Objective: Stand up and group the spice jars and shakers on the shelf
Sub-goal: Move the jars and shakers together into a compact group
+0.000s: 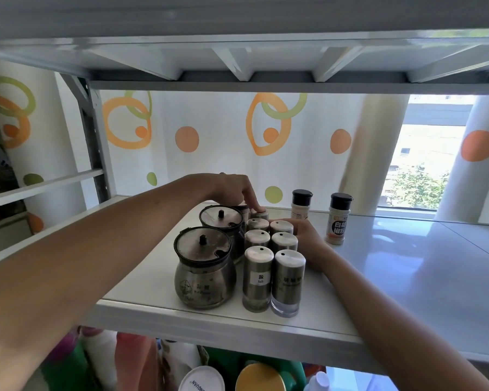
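**Steel shakers in rank, two bottles still to join**

Steel dominated the near end of the white shelf [407, 277], where a round lidded pot [205, 275] stood upright just beside the front pair of shakers [257, 277]. Behind them the rest of the shakers stood in two tight columns, with a second pot [222, 221] to their left. Every one of them stood on its base, so most of the grouping appeared done.

The right hand [308, 241] lay against the outer side of the right column, its forearm running low over the shelf. The fingers looked relaxed and holding nothing, though their tips were hidden behind the shakers. The left hand [235, 187] reached in over the pots with the wrist arched. Its fingertips came down on the cap of the rearmost shaker [260, 214]; whether they pinched it or only touched it could not be made out.

Farther back and to the right, two black-capped bottles [338, 218] stood upright but apart from the cluster and from each other. Moving them in looked like the main work left. A spotted curtain [266, 122] hung beyond.
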A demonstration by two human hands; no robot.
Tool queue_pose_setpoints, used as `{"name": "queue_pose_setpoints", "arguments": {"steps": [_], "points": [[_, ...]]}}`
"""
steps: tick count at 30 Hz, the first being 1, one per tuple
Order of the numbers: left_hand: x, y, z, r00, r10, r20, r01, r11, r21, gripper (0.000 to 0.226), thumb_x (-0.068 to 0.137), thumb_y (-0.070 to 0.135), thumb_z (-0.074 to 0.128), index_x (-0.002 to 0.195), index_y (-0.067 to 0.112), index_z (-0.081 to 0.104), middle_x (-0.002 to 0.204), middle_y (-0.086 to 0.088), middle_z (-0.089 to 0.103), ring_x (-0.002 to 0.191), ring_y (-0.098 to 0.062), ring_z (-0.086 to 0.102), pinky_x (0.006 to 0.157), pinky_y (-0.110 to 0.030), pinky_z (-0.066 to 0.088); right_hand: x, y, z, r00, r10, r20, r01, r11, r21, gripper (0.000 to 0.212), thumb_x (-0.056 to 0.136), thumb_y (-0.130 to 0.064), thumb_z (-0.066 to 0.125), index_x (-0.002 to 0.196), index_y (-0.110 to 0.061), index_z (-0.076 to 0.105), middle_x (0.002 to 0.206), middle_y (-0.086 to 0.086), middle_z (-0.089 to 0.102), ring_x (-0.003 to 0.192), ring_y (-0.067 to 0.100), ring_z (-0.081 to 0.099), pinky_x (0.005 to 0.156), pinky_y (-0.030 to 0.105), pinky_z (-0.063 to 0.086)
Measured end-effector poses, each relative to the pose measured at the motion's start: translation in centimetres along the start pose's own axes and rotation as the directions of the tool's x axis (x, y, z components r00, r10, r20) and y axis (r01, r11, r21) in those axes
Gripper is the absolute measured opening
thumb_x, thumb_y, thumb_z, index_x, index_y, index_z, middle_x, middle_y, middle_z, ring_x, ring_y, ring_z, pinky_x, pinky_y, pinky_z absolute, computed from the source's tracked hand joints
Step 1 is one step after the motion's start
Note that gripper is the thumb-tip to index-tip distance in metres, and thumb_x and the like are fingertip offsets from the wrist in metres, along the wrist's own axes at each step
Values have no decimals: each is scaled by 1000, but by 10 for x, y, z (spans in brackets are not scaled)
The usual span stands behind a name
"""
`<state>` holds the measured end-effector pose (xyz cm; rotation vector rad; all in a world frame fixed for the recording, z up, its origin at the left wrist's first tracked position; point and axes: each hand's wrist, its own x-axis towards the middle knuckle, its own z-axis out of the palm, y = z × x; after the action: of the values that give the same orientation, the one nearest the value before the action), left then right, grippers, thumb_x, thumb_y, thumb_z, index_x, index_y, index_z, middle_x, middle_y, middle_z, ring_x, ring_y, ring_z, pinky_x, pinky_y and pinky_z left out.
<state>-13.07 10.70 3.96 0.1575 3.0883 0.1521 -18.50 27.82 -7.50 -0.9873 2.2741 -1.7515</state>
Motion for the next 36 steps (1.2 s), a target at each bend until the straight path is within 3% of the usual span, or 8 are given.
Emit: {"name": "queue_pose_setpoints", "arguments": {"steps": [10, 15, 19, 22, 26, 29, 32, 36], "points": [[0, 3, 1, 1000, -3, -30, 2, 999, -39, 67, 78, -13, 30, 115, 27, 69, 126, 7, 64, 124, -11, 51, 88, -21, 28, -1, 4, -2, 1000, 29, 4, -29, 1000, -3, 34, 78, 6, 62, 63, -24, 62, 58, -14, 61, 57, 0, 50, 57, 15, 40], [-2, 5, 0, 1000, -4, -24, 3, 997, -79, 67, 76, -14, 29, 113, 22, 71, 125, 7, 64, 109, -6, 52, 74, -18, 33, -2, 5, -7, 998, 46, -31, -46, 999, 16, 24, 78, 7, 63, 90, -12, 71, 78, 3, 65, 69, 7, 55, 62, 19, 44], [-2, 5, 0, 1000, 3, -3, -3, 996, -86, 68, 73, -13, 28, 110, 24, 72, 123, 6, 65, 95, -15, 53, 71, -23, 33, -6, 4, -10, 997, 50, -63, -48, 998, 36, 22, 79, 5, 63, 85, -15, 71, 63, -9, 62, 53, -5, 52, 53, 11, 42], [-1, 8, -3, 1000, -2, -21, 1, 997, -72, 71, 70, -12, 27, 110, 27, 72, 118, 6, 67, 82, -14, 50, 67, -21, 31, -9, 1, -11, 995, 53, -89, -50, 998, 34, 18, 79, 1, 66, 93, -8, 72, 70, -3, 66, 59, -2, 56, 56, 11, 44], [11, 18, -3, 989, 7, -150, -26, 992, -125, 68, 74, -14, 30, 120, 23, 64, 118, 2, 67, 119, -14, 53, 93, -28, 37, -15, 0, -17, 938, 46, -344, -45, 999, 12, 6, 82, -6, 65, 84, -6, 70, 69, 3, 68, 55, 5, 60, 54, 20, 50], [24, 32, 2, 982, 19, -188, -33, 997, -72, 70, 77, -11, 31, 134, 24, 52, 126, 2, 62, 124, -18, 47, 104, -35, 33, -19, 4, -23, 835, -28, -549, -145, 952, -269, 13, 77, -18, 66, 65, -20, 61, 65, -1, 67, 61, 16, 62, 63, 33, 52], [35, 48, 6, 982, 51, -180, -58, 998, -34, 72, 79, -9, 33, 141, 26, 42, 137, 3, 53, 132, -19, 38, 107, -36, 28, -25, 6, -26, 803, -20, -596, -343, 802, -490, 17, 77, -33, 66, 84, -17, 66, 85, 3, 72, 83, 26, 64, 74, 32, 49], [46, 63, 12, 986, 77, -150, -76, 997, 12, 73, 81, -8, 33, 142, 31, 38, 146, -1, 41, 135, -23, 27, 108, -36, 26, -23, 10, -24, 823, 40, -567, -368, 797, -479, 32, 79, -32, 69, 106, -14, 66, 101, 6, 72, 97, 25, 65, 83, 32, 50]]}}
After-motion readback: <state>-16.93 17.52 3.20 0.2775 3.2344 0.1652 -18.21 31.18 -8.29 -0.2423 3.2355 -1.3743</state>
